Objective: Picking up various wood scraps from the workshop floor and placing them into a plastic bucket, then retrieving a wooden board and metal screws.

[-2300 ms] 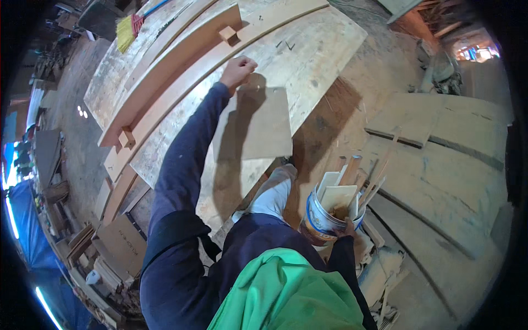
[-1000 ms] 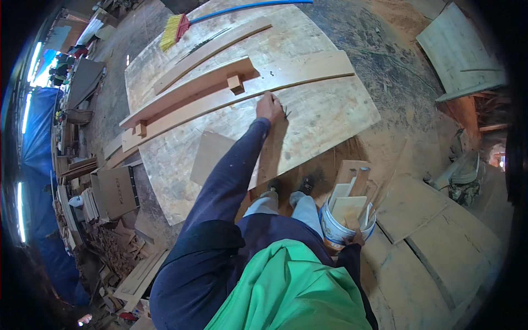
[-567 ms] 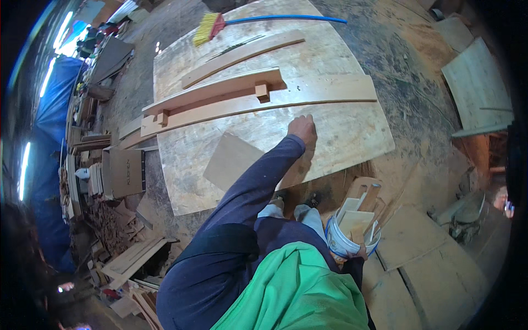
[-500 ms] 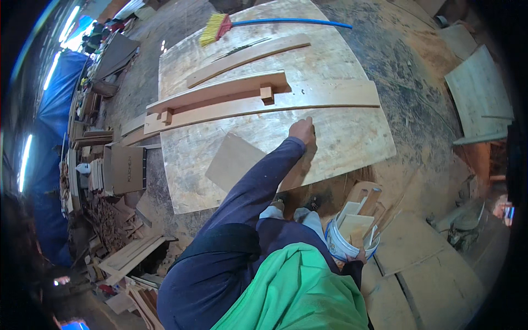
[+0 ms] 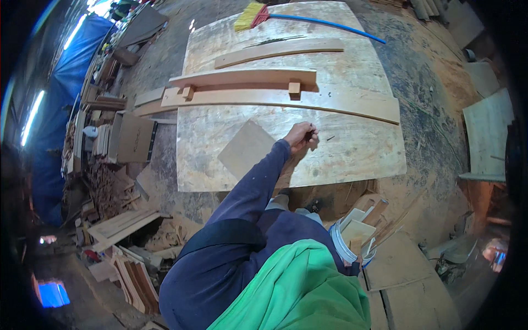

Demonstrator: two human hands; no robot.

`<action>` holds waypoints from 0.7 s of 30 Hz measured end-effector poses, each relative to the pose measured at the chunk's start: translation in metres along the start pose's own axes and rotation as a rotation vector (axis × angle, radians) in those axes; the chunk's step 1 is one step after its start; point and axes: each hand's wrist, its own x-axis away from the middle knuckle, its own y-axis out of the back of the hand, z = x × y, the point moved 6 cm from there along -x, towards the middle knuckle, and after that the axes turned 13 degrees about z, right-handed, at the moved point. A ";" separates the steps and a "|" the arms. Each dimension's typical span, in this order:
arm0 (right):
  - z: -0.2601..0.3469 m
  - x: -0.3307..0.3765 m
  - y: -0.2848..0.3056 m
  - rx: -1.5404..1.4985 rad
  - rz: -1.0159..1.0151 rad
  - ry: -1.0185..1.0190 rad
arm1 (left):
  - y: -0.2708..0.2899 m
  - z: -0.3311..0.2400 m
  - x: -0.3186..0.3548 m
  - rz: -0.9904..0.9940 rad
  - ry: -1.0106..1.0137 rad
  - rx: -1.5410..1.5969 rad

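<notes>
My left hand [image 5: 301, 135] hovers over the near part of a pale plywood sheet, palm partly turned up and fingers curled in. Something small and dark may be between the fingers; I cannot make it out. Right of it, a thin dark sliver, perhaps a nail [image 5: 330, 138], shows against the plywood [image 5: 352, 159]. Beyond the hand lies a long board [image 5: 352, 104] with two small wooden blocks [image 5: 295, 90] and a narrower board on edge [image 5: 247, 77]. At my right side, my right hand, mostly hidden, is at the rim of a white bucket [image 5: 342, 248] of wood offcuts.
A square brown panel [image 5: 246, 148] lies left of my hand. Farther off are another board [image 5: 280, 52] and a broom [image 5: 324, 22] with a blue handle. Scrap wood and a cardboard box [image 5: 135, 137] stand at left. Large panels [image 5: 407, 264] lie at lower right.
My left hand has drawn back from the long board's edge and turned, with its fingers curling up. The dark sliver now shows beside it. My view has shifted, and the right hand is less visible.
</notes>
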 end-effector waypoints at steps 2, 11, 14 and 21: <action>-0.004 -0.007 -0.010 -0.139 -0.042 -0.069 | -0.011 0.004 -0.010 -0.052 0.028 -0.155; -0.029 0.017 0.015 -0.759 -0.308 -0.234 | 0.004 0.001 -0.038 -0.205 0.109 -0.886; -0.032 0.018 0.016 -0.663 -0.290 -0.355 | -0.008 0.008 -0.049 -0.169 0.066 -1.174; -0.028 0.030 0.019 -0.637 -0.482 -0.331 | -0.060 0.021 -0.036 -0.396 0.124 -1.763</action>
